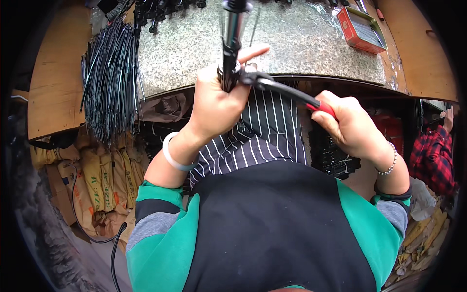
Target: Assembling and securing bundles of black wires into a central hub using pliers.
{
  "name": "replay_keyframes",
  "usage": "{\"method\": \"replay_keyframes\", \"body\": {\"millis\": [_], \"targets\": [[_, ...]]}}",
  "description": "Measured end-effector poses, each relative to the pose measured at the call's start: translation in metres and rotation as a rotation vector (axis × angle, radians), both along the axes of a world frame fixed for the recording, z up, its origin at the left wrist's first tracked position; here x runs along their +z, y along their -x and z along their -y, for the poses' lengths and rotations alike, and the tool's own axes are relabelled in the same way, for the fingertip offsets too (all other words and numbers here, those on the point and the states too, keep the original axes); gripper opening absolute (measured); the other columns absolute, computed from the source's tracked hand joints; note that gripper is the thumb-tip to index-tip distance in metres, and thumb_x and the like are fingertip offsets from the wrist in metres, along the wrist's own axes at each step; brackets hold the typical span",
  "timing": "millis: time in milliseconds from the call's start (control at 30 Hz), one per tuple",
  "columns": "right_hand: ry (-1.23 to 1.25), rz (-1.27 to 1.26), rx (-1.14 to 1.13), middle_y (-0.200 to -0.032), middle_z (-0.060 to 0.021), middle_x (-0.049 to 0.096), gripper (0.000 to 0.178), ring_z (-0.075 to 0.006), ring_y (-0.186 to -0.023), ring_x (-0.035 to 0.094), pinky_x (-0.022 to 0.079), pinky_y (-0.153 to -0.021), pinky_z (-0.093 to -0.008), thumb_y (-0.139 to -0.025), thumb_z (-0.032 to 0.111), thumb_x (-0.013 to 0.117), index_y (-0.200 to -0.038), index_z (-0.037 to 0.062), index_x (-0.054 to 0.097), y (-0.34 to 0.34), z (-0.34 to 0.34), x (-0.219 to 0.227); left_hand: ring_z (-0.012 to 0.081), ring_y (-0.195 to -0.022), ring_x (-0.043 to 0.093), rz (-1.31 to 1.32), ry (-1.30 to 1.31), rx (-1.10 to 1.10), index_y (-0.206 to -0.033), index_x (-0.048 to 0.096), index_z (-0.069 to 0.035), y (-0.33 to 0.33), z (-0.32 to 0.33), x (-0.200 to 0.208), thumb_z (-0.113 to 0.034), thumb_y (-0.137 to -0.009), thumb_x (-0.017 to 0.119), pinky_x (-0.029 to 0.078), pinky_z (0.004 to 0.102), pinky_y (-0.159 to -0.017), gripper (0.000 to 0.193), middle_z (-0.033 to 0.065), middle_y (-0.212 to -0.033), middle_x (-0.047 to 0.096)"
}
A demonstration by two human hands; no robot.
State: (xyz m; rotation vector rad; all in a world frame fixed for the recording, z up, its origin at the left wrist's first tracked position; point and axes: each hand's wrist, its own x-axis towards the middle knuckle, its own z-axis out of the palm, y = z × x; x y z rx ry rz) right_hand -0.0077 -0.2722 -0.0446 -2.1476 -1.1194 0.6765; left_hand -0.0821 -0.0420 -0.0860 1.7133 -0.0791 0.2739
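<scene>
Near the table's front edge, my left hand (pixel 219 100) is wrapped round the lower end of a shiny black tubular shaft (pixel 230 53). The shaft stands up toward the top of the view, and its upper end is cut off there. One finger of this hand points out to the right. My right hand (pixel 348 119) grips a pair of pliers (pixel 292 91) by its black-and-red handles. The plier jaws meet the right side of the shaft, beside my left fingers. A thin dark wire or rod (pixel 254 31) rises next to the shaft; what the jaws hold is hidden.
A grey speckled tabletop (pixel 180 56) lies ahead. A bundle of thin black rods (pixel 111 82) hangs over its left edge. Black parts (pixel 160 9) crowd the far side. A red tin (pixel 360 31) sits far right. Sacks (pixel 104 180) stand lower left; another person's checked sleeve (pixel 430 155) shows right.
</scene>
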Motion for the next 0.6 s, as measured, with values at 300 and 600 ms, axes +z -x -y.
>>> {"method": "replay_keyframes", "body": {"millis": [300,600], "targets": [[0.276,0.972,-0.496,-0.109,-0.0159,0.052,0.035,-0.0338,-0.104,0.049,0.04,-0.087,-0.0433,-0.088,0.022,0.055,-0.116,0.0021,0.049,-0.072,-0.001,-0.075,0.0022,-0.035,0.023,0.014,1.034,-0.305,-0.133,0.036,-0.004,-0.021,-0.005,0.013,-0.011,-0.095,0.039,0.028,0.0172,-0.035,0.039,-0.0058,-0.049,0.026],[-0.316,-0.403,-0.245,-0.113,-0.01,0.053,0.076,-0.0167,-0.106,0.051,0.04,-0.093,-0.0306,-0.07,0.009,0.074,-0.131,-0.0064,0.033,0.035,-0.004,-0.057,0.0224,-0.102,0.055,0.348,0.452,0.057,-0.137,0.024,-0.002,-0.053,0.024,0.018,-0.017,-0.087,0.06,0.047,0.0383,-0.088,0.064,0.0113,-0.105,0.05]]}}
